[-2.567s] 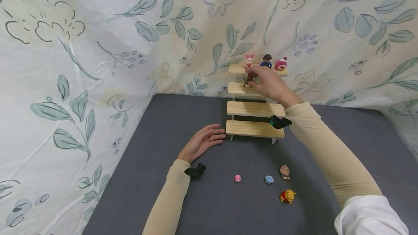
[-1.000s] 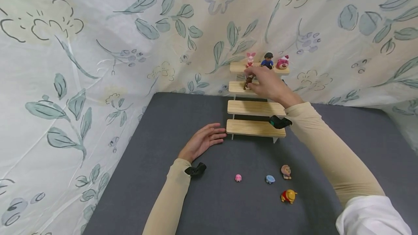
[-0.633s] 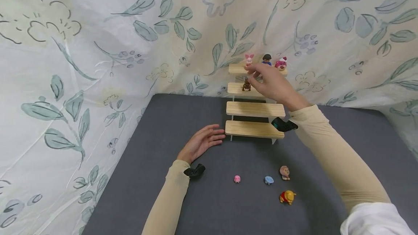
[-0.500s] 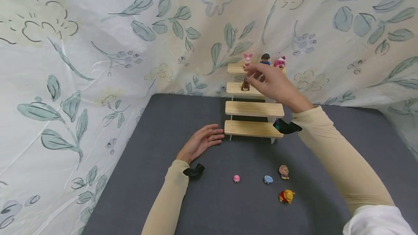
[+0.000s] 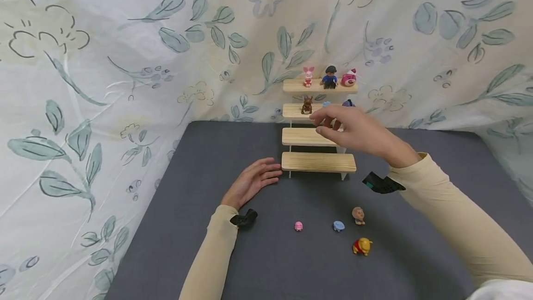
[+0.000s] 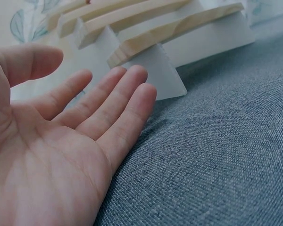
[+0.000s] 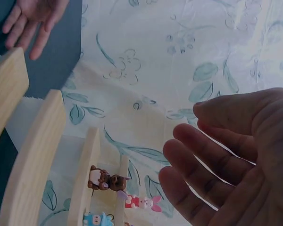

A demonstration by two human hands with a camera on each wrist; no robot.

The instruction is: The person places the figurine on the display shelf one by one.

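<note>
My right hand (image 5: pixel 354 128) hovers in front of the tiered wooden shelf (image 5: pixel 318 163), fingers loosely bent with nothing between them. Just beyond its fingertips a brown eared figurine (image 5: pixel 306 105) sits at the left of the second tier from the top. Beside it, partly hidden behind the hand, are a light blue figurine (image 7: pixel 98 219) and a dark blue one (image 5: pixel 348 103). Along the top tier stand a pink piglet figurine (image 5: pixel 308 77), a figure in blue with a dark cap (image 5: pixel 330 78) and a magenta bear figurine (image 5: pixel 349 78). My left hand (image 5: pixel 253 182) rests palm up, fingers relaxed, by the shelf's lower left end.
On the dark grey tabletop (image 5: pixel 266 263) lie a small pink figurine (image 5: pixel 298 226), a light blue one (image 5: pixel 338 226), a brownish one (image 5: pixel 358 215) and a yellow bear in red (image 5: pixel 362 246). A floral cloth (image 5: pixel 137 82) hangs behind and at the left.
My right hand let go of the brown figurine on the second tier, then drew back down and to the right. The left hand stays by the shelf.
</note>
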